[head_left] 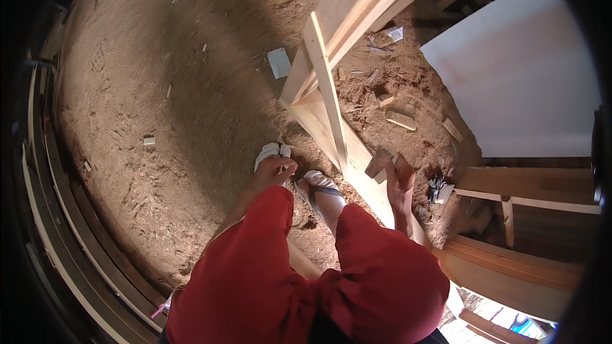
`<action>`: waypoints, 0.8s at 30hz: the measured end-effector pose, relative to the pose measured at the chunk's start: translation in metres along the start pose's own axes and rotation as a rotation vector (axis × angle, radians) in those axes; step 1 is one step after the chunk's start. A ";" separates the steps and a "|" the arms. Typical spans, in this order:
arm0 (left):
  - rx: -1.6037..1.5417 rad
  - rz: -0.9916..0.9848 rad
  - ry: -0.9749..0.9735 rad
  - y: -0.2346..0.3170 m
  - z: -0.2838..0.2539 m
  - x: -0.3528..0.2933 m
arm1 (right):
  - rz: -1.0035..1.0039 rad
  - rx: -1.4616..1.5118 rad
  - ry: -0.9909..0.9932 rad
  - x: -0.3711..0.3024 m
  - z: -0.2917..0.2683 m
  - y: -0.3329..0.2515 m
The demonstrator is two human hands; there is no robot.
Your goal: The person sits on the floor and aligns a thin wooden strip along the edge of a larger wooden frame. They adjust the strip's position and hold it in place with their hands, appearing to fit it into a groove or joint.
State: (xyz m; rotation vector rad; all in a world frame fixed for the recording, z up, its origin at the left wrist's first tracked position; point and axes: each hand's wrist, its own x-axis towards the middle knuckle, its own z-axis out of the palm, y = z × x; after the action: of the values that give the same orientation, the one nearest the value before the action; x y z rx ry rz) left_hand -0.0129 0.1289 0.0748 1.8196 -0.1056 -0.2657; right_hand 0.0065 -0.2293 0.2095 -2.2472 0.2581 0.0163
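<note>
My right hand [400, 186] grips a small brown wooden block [379, 162] and holds it against the edge of a pale plank [360, 172] lying on the ground. A narrower slat [326, 86] rests across that plank and runs away from me. Over my left sandalled foot [269, 151] hangs my left hand [278, 169], its fingers curled into a fist with nothing showing in it. My right foot [325, 194], in a sandal, stands beside the plank. Red sleeves cover both arms.
Sawdust and wood scraps cover the earth floor [159, 89]. More long boards [370, 0] lean in from the top. A large white sheet [523, 70] lies at the right, above wooden frames [523, 197]. Stacked curved strips [57, 216] line the left edge.
</note>
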 end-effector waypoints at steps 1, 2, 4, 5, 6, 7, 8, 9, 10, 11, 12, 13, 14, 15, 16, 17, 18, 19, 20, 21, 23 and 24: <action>0.009 -0.014 -0.011 -0.001 -0.003 -0.001 | 0.014 0.081 -0.025 0.008 0.005 -0.004; 0.030 -0.039 0.003 0.001 -0.004 -0.003 | 0.031 0.157 -0.051 0.018 0.009 -0.020; 0.068 -0.082 0.023 0.005 -0.003 -0.004 | 0.094 0.028 -0.114 0.031 0.011 -0.042; 0.053 -0.067 0.025 0.006 -0.002 -0.003 | 0.057 0.040 -0.128 0.034 0.012 -0.044; 0.043 -0.054 0.026 0.006 -0.003 -0.003 | 0.021 0.058 -0.144 0.038 0.016 -0.049; 0.034 -0.042 0.027 0.006 -0.005 -0.002 | 0.037 0.107 -0.194 0.040 0.017 -0.060; 0.047 -0.029 0.027 0.006 -0.006 -0.002 | -0.008 0.128 -0.181 0.042 0.021 -0.064; 0.055 -0.014 0.024 0.006 -0.006 -0.001 | -0.053 0.143 -0.166 0.042 0.024 -0.067; 0.064 0.002 0.021 0.006 -0.005 0.000 | -0.097 0.160 -0.152 0.043 0.026 -0.071; 0.038 -0.016 0.017 0.004 -0.004 -0.001 | -0.213 0.095 -0.114 0.045 0.027 -0.076; 0.012 -0.036 0.013 0.000 -0.004 -0.002 | -0.329 0.031 -0.078 0.048 0.028 -0.085; -0.010 -0.057 0.010 -0.001 -0.005 -0.004 | -0.446 -0.027 -0.042 0.048 0.029 -0.096; 0.004 -0.056 0.008 -0.003 -0.007 -0.005 | -0.499 -0.039 -0.046 0.047 0.029 -0.109; 0.011 -0.052 -0.001 -0.001 -0.007 -0.003 | -0.549 -0.059 -0.045 0.045 0.025 -0.126; 0.019 -0.049 -0.009 0.002 -0.008 -0.002 | -0.600 -0.078 -0.044 0.043 0.026 -0.135; 0.036 -0.052 -0.006 0.005 -0.010 -0.002 | -0.623 -0.085 -0.077 0.040 0.031 -0.134; 0.055 -0.057 -0.003 0.007 -0.011 -0.003 | -0.646 -0.091 -0.110 0.037 0.037 -0.130; 0.071 -0.057 -0.002 0.011 -0.011 -0.002 | -0.716 -0.130 -0.106 0.038 0.039 -0.128; 0.051 -0.073 -0.006 0.015 -0.011 -0.002 | -0.786 -0.168 -0.101 0.038 0.040 -0.126; 0.038 -0.094 -0.008 0.017 -0.012 -0.003 | -0.902 -0.225 -0.062 0.040 0.044 -0.125; 0.033 -0.098 -0.002 0.022 -0.014 -0.003 | -0.944 -0.289 -0.018 0.037 0.053 -0.106; 0.038 -0.084 0.001 0.024 -0.014 -0.002 | -0.961 -0.326 0.006 0.036 0.056 -0.096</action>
State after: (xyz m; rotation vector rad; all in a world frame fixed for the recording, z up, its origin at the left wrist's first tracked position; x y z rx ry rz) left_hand -0.0100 0.1361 0.1020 1.8646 -0.0336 -0.3235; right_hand 0.0642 -0.1338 0.2434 -2.4696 -0.8870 -0.4848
